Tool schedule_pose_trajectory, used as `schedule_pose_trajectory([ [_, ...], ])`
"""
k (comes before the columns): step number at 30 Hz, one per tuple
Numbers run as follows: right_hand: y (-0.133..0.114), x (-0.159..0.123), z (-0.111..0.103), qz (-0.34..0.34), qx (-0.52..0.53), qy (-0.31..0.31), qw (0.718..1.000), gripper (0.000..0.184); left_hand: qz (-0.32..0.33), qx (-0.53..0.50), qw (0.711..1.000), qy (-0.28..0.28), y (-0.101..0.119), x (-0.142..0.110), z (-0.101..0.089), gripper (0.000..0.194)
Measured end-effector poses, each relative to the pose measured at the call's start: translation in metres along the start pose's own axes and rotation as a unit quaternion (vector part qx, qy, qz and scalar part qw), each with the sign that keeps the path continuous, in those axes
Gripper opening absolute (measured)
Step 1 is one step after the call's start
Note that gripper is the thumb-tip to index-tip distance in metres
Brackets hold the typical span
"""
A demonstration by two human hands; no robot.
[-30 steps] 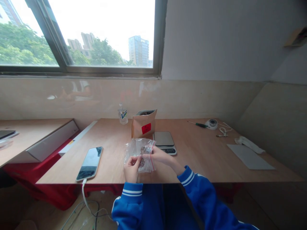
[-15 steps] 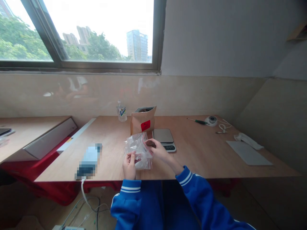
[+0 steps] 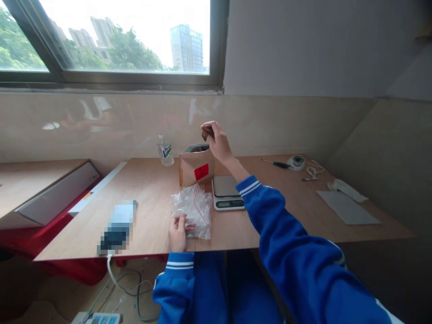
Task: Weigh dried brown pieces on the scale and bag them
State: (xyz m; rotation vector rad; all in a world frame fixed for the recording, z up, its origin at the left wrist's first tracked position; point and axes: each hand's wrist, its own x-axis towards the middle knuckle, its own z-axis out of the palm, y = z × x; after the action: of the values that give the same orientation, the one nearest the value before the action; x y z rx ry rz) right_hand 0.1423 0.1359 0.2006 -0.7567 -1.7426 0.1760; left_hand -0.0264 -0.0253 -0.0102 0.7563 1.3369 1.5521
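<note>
My right hand (image 3: 220, 143) is raised over the kraft paper pouch (image 3: 187, 170), its fingers closed on a dark brown piece (image 3: 206, 132) whose kind I cannot make out. The pouch stands upright with its top open, a red label on its front and dark contents just visible inside. Nearer to me, my left hand (image 3: 177, 231) grips the lower left part of a clear zip-lock bag (image 3: 191, 204) with a red seal line. A white digital kitchen scale (image 3: 224, 186) with a metal plate sits to the right of both bags, partly behind my right forearm.
A clear bottle (image 3: 165, 153) stands left of the pouch. At the left front lies a blurred-out phone (image 3: 118, 227) on a white cable. Toward the right are a green-handled screwdriver (image 3: 281, 165), a dome camera (image 3: 296, 163) and a grey sheet (image 3: 349, 209).
My right hand has risen from the zip-lock bag's mouth to above the pouch, with the brown piece in its fingers. My left hand still grips the bag, which lies flatter.
</note>
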Motion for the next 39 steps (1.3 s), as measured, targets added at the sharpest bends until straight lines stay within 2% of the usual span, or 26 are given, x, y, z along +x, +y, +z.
schedule_pose_trajectory([
  [3, 0.017, 0.015, 0.015, -0.008, -0.037, -0.068, 0.997, 0.024, -0.005, -0.011, 1.000, -0.007, -0.001, 0.001, -0.002, 0.050],
  [6, 0.031, 0.004, 0.029, 0.006, -0.051, -0.130, 0.990, 0.026, -0.014, -0.022, 1.000, -0.012, -0.001, 0.001, -0.004, 0.050],
  [8, 0.037, -0.006, 0.033, 0.007, -0.046, -0.132, 0.990, 0.028, -0.020, -0.029, 0.999, -0.016, -0.001, 0.001, -0.004, 0.050],
  [14, 0.036, -0.017, 0.031, 0.003, -0.007, -0.146, 0.989, 0.023, -0.015, -0.030, 0.999, -0.017, 0.000, 0.000, -0.003, 0.050],
  [24, 0.030, -0.019, 0.019, -0.017, -0.096, -0.245, 0.965, 0.041, -0.017, -0.012, 1.000, -0.017, -0.001, 0.001, -0.004, 0.049],
  [27, 0.031, -0.024, 0.025, -0.029, -0.142, -0.253, 0.957, 0.046, -0.017, -0.015, 1.000, -0.015, -0.002, 0.001, -0.004, 0.048],
  [31, 0.040, -0.035, 0.044, -0.035, -0.217, -0.242, 0.945, 0.048, -0.016, -0.020, 1.000, -0.014, -0.003, 0.002, -0.005, 0.047],
  [34, 0.045, -0.038, 0.054, -0.036, -0.229, -0.233, 0.945, 0.047, -0.018, -0.008, 1.000, -0.015, -0.003, 0.002, -0.005, 0.046],
  [39, 0.046, -0.037, 0.050, -0.053, -0.215, -0.231, 0.947, 0.039, -0.015, -0.003, 1.000, -0.016, -0.003, 0.001, -0.005, 0.045],
])
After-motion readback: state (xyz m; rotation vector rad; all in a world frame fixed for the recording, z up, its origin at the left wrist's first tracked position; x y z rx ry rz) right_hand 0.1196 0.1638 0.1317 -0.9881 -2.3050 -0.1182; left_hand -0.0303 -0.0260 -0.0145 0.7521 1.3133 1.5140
